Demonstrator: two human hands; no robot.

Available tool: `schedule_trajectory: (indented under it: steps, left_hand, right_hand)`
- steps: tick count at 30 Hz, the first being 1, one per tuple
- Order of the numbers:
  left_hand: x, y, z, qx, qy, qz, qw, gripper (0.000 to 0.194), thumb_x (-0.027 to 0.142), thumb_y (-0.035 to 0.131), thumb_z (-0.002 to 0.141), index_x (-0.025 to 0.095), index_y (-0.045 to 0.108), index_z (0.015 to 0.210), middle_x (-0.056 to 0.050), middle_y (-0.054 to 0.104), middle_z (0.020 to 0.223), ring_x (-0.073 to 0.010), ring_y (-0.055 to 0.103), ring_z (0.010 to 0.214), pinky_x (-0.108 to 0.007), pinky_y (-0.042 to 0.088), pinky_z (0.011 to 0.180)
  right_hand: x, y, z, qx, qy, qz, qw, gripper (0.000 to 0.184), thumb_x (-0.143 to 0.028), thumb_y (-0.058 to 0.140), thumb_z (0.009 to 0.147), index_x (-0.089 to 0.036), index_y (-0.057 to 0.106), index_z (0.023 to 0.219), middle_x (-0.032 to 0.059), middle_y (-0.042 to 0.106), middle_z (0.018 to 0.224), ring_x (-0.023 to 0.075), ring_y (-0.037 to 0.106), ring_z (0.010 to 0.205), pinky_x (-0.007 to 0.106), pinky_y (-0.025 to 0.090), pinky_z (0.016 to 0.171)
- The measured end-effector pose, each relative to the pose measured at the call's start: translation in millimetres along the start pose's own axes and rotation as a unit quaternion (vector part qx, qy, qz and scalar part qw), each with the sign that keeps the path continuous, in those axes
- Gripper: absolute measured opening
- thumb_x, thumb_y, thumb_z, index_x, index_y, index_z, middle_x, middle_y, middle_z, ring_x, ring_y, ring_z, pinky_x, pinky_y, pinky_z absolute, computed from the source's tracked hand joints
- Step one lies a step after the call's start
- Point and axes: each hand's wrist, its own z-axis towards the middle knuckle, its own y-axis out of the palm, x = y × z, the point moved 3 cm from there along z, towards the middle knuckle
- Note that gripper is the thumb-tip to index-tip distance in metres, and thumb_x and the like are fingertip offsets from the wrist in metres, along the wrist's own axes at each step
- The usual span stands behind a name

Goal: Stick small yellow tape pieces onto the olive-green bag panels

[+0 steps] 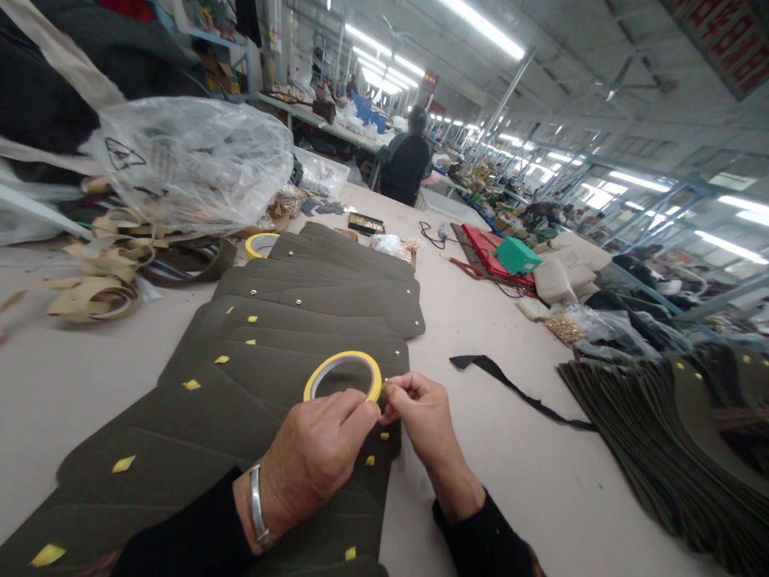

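There are two hands (pixel 321 449) (pixel 425 417), two rolls of yellow tape (pixel 311 380) (pixel 252 244), two overlapping spreads of olive panels (pixel 240 409) (pixel 646 433), one silver bracelet (pixel 258 505), one loose black strip (pixel 517 390), one green box (pixel 517 256) and one nearby worktop (pixel 517 473).

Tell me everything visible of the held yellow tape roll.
The tape roll is a ring with a yellow face, pale grey inner core and open centre. The left hand grips its near side, partly hiding it, above the dark green panels. The right hand is close by its right edge.
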Motion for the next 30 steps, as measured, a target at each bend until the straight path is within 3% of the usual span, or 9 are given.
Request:
schedule_trajectory:
  steps: [4,7,9,18,20,23,25,27,30]
  left_hand:
    - [-4,10.5,-2,-0.103,-0.034,0.060,0.992,0.013,0.010,0.044,0.091,0.019,0.054,0.088,-0.003,0.061,0.081,-0.0180,0.057,0.072,-0.029,0.048,0.065]
    - [-9,19.3,-1,-0.193,-0.068,0.110,0.973,0.015,0.006,0.047,0.088,0.020,0.053,0.087,-0.005,0.061,0.086,-0.0205,0.057,0.077,-0.030,0.048,0.063]
    - [-10,21.7,0,-0.217,-0.071,0.119,0.966,0.014,0.007,0.046,0.089,0.020,0.053,0.087,-0.005,0.061,0.087,-0.0210,0.056,0.078,-0.030,0.048,0.063]
    - [-8,21.7,1,-0.236,-0.077,0.106,0.963,0.015,0.008,0.042,0.090,0.020,0.053,0.090,-0.005,0.059,0.089,-0.0225,0.056,0.079,-0.034,0.050,0.065]
    - [-8,21.5,0,-0.237,-0.078,0.103,0.963,0.015,0.008,0.043,0.090,0.019,0.053,0.090,-0.005,0.059,0.089,-0.0217,0.055,0.080,-0.032,0.050,0.066]
    - [-9,20.6,-1,-0.227,-0.084,0.111,0.964,0.016,0.007,0.043,0.089,0.019,0.053,0.089,-0.006,0.058,0.090,-0.0209,0.055,0.080,-0.031,0.049,0.066]
    - [-10,20.1,-1,-0.219,-0.086,0.119,0.965,0.017,0.006,0.042,0.089,0.019,0.053,0.089,-0.006,0.058,0.089,-0.0213,0.055,0.079,-0.031,0.049,0.066]
    - [-11,20.1,0,-0.216,-0.085,0.128,0.964,0.018,0.006,0.041,0.089,0.019,0.053,0.088,-0.006,0.057,0.088,-0.0221,0.055,0.079,-0.033,0.049,0.067]
    - [-12,21.0,1,-0.218,-0.083,0.134,0.963,0.019,0.006,0.041,0.088,0.020,0.054,0.089,-0.006,0.058,0.087,-0.0228,0.055,0.080,-0.035,0.050,0.068]
  right_hand:
    - [15,-18,20,-0.038,0.043,-0.016,0.998,0.026,-0.037,0.074,0.068,-0.012,0.067,0.072,-0.0008,0.063,0.055,0.0097,0.059,0.045,0.022,0.054,0.047]
    - [20,-23,27,-0.066,0.033,-0.079,0.994,0.027,-0.038,0.072,0.072,-0.011,0.069,0.078,0.0009,0.065,0.059,0.0106,0.061,0.049,0.022,0.054,0.049]
    - [18,-22,28,-0.066,0.012,-0.129,0.989,0.025,-0.036,0.067,0.076,-0.012,0.068,0.077,0.0000,0.063,0.057,0.0107,0.060,0.049,0.022,0.054,0.050]
    - [3,-8,30,-0.046,-0.118,-0.378,0.917,0.015,-0.022,0.056,0.081,-0.018,0.066,0.070,-0.0016,0.063,0.056,0.0122,0.058,0.046,0.022,0.045,0.048]
    - [2,-10,30,-0.045,-0.122,-0.400,0.907,0.011,-0.022,0.057,0.081,-0.019,0.067,0.083,-0.0034,0.061,0.053,0.0137,0.059,0.047,0.023,0.044,0.050]
    - [-3,-18,26,-0.017,-0.154,-0.417,0.896,0.030,-0.026,0.062,0.082,-0.017,0.060,0.111,-0.0062,0.058,0.051,0.0156,0.059,0.049,0.024,0.044,0.052]
    - [-7,-23,21,-0.019,-0.219,-0.421,0.880,0.023,-0.026,0.059,0.086,-0.018,0.060,0.107,-0.0023,0.064,0.062,0.0156,0.061,0.057,0.025,0.046,0.057]
    - [-9,-23,15,-0.064,-0.298,-0.434,0.848,0.012,-0.021,0.052,0.091,-0.019,0.063,0.095,0.0034,0.068,0.077,0.0164,0.063,0.070,0.027,0.049,0.067]
    - [-5,-15,11,-0.130,-0.360,-0.488,0.784,0.019,-0.015,0.047,0.093,-0.018,0.066,0.089,0.0077,0.067,0.085,0.0191,0.064,0.081,0.029,0.050,0.076]
